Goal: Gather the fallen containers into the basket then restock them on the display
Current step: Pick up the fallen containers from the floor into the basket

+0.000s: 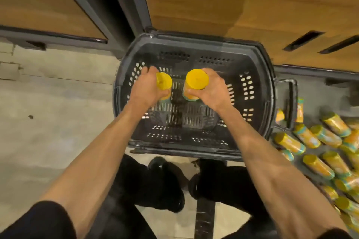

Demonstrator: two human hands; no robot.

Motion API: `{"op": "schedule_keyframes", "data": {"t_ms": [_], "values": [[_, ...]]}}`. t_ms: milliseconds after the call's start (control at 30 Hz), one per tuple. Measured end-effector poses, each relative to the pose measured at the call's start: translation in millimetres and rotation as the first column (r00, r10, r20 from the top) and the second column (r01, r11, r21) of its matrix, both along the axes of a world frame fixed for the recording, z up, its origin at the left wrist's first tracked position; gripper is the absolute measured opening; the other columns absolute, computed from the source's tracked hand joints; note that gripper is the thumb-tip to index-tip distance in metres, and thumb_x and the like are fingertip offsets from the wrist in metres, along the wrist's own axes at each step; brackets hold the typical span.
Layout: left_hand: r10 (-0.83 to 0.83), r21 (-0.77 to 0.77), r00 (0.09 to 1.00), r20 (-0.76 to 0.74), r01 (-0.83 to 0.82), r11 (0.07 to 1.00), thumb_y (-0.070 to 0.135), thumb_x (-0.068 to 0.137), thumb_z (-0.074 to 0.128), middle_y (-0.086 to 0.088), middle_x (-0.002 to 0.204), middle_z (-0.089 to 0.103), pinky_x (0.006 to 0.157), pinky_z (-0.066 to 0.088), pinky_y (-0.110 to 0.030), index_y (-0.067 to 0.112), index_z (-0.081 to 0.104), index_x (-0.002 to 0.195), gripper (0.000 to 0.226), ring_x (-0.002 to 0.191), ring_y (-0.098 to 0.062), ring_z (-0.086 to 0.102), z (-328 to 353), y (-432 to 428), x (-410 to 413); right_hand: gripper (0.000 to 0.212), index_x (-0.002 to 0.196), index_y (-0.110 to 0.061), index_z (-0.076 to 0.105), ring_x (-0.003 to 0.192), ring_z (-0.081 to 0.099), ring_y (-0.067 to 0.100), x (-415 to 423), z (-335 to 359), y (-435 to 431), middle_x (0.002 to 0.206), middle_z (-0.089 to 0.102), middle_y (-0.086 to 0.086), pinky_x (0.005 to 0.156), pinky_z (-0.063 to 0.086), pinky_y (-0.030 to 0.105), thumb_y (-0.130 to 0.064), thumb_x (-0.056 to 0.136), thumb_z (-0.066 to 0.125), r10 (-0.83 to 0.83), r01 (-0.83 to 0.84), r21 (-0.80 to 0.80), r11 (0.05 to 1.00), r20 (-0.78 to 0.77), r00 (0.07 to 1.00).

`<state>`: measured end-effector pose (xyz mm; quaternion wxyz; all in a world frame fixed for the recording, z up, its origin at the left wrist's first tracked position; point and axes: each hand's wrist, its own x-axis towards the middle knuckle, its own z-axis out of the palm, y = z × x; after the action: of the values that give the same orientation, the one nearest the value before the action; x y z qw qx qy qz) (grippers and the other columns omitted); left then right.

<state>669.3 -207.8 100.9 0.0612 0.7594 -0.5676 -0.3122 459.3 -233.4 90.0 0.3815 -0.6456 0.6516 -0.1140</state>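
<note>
The person wears a black short-sleeved top. The left sleeve (pixel 37 221) ends in a rounded hem, and only the edge of the right sleeve (pixel 335 235) shows at the bottom of the view. Both forearms are bare down to the left hand (pixel 147 88) and right hand (pixel 211 91). Lower down are black trousers (pixel 147 190) and a black shoe (pixel 160 162) with a slightly glossy toe.

No readable text on the blurred container labels (pixel 318 167).
</note>
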Motion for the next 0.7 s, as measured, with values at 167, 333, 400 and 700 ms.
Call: {"op": "schedule_keyframes", "data": {"t_ms": [167, 333, 400, 700], "values": [[-0.024, 0.019, 0.992, 0.121, 0.022, 1.000, 0.036, 0.069, 0.084, -0.016, 0.127, 0.047, 0.088, 0.046, -0.046, 0.006, 0.049, 0.126, 0.073, 0.110, -0.039, 0.056, -90, -27, 2, 0.069, 0.124, -0.016, 0.057, 0.112, 0.060, 0.023, 13, -98, -20, 0.123, 0.061, 0.006, 0.091, 0.045, 0.030, -0.036, 0.065, 0.087, 0.047, -0.047, 0.001, 0.999, -0.036, 0.998], [-0.040, 0.030, 0.977, 0.207, 0.035, 0.999, 0.043, 0.067, 0.085, -0.016, 0.127, 0.053, 0.094, 0.046, -0.045, 0.007, 0.052, 0.126, 0.077, 0.115, -0.038, 0.055, -149, -50, 3, 0.053, 0.116, -0.010, 0.060, 0.105, 0.062, 0.031, 25, -163, -35, 0.122, 0.049, 0.011, 0.092, 0.051, 0.037, -0.027, 0.071, 0.080, 0.080, -0.085, -0.058, 0.995, -0.088, 0.993], [-0.026, 0.026, 0.977, 0.211, 0.021, 0.999, 0.043, 0.068, 0.085, -0.015, 0.127, 0.054, 0.094, 0.047, -0.045, 0.008, 0.053, 0.126, 0.075, 0.116, -0.037, 0.055, -165, -55, 2, 0.047, 0.110, -0.012, 0.061, 0.104, 0.061, 0.028, 31, -187, -39, 0.116, 0.048, 0.008, 0.088, 0.053, 0.036, -0.029, 0.070, 0.078, 0.075, -0.083, -0.077, 0.994, -0.097, 0.992], [0.056, 0.022, 0.978, 0.203, -0.062, 0.998, 0.030, 0.074, 0.083, -0.016, 0.125, 0.057, 0.094, 0.047, -0.044, 0.008, 0.057, 0.121, 0.058, 0.114, -0.038, 0.058, -192, -64, 1, 0.072, 0.123, -0.010, 0.053, 0.097, 0.061, 0.028, 52, -230, -43, 0.123, 0.041, 0.008, 0.085, 0.053, 0.035, -0.037, 0.065, 0.087, 0.030, -0.034, -0.070, 0.997, -0.058, 0.998]]}}
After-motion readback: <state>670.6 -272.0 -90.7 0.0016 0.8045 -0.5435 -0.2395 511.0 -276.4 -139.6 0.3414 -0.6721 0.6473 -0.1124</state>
